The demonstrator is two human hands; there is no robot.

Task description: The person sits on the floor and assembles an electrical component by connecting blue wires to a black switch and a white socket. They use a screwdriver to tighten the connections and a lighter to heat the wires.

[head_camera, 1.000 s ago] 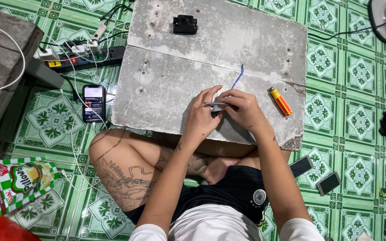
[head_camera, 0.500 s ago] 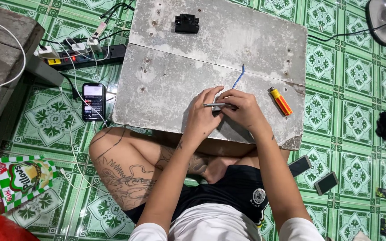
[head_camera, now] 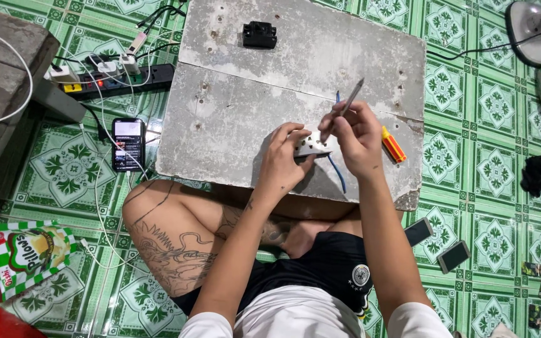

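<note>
The grey slab bench (head_camera: 239, 119) took most of the view, its near edge hidden behind the forearms. The left hand (head_camera: 286, 159) covered much of a small white plate (head_camera: 311, 148), fingers clamped on it. The right hand (head_camera: 358, 134) pinched a thin grey tool (head_camera: 349, 100). A blue wire (head_camera: 338, 172) ran under both; an orange-handled screwdriver (head_camera: 393, 144) lay just beside.

The left hand (head_camera: 286, 156) hides most of the white part (head_camera: 311, 148) (kind unclear).
</note>
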